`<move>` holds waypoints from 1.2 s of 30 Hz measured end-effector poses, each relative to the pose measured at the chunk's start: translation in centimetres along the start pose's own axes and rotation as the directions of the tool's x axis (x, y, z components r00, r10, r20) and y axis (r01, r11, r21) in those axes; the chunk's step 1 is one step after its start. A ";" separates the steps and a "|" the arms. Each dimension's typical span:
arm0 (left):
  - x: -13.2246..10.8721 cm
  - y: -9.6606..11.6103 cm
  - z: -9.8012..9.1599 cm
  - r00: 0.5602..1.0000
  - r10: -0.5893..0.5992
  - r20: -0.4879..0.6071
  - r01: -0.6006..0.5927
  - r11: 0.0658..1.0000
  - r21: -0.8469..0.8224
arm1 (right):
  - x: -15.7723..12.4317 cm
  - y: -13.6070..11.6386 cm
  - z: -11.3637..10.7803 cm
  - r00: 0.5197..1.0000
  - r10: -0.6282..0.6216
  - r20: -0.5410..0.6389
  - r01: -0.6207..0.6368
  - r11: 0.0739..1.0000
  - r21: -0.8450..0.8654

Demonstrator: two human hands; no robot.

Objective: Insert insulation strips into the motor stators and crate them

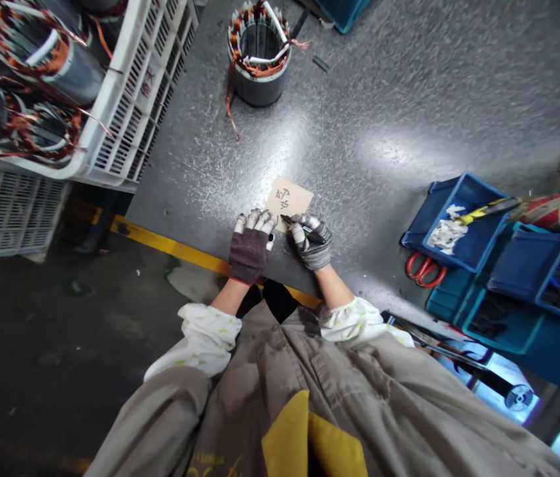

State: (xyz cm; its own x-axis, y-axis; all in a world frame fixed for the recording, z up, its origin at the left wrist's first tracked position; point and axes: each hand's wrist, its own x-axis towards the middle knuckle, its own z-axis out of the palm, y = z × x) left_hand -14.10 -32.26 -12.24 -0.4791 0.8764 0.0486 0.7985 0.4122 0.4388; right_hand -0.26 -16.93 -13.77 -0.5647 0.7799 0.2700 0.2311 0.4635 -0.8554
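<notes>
Right-hand fingers [298, 232] are clamping a black marker [310, 234] over a tan card [289, 199], while left-hand fingers [254, 222], held together, are resting at its edge; the card could slip and smear the writing if they ease. It is lying on a speckled grey workbench [409, 99], with a copper-wound stator [260, 83] and blue bins [451, 192] nearby.

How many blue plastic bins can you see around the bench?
4: a blue plastic bin of white scraps, a blue plastic bin of dark parts, and a teal plastic bin at right, plus a blue plastic bin at the top edge. More may be hidden.
</notes>
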 end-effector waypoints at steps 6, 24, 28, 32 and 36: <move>-0.3 -0.6 0.8 0.993 0.046 -0.110 -0.053 0.997 -0.062 | -0.2 0.7 0.2 0.995 -0.090 -0.048 0.088 0.995 -0.040; -0.6 -1.1 1.6 0.990 0.066 -0.126 -0.076 0.994 -0.081 | -1.2 1.4 -0.3 0.990 0.011 -0.138 -0.010 1.000 0.008; -0.4 -0.9 1.5 0.995 0.030 -0.096 -0.041 0.993 -0.113 | -1.5 1.4 -0.3 0.987 -0.037 -0.155 0.033 0.999 -0.027; -0.2 -0.6 1.1 0.995 0.021 -0.101 -0.032 0.994 -0.107 | -1.3 1.4 -0.2 0.985 -0.071 -0.158 0.063 0.997 -0.053; -0.2 -0.6 0.9 0.994 0.023 -0.106 -0.035 0.994 -0.106 | -1.4 1.3 -0.3 0.989 -0.075 -0.127 0.065 0.994 -0.085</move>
State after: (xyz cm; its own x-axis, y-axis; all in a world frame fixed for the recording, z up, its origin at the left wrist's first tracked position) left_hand -14.20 -32.46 -13.34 -0.4964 0.8544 0.1536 0.7713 0.3529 0.5296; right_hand 1.05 -17.30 -15.09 -0.4750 0.7900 0.3878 0.2604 0.5471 -0.7956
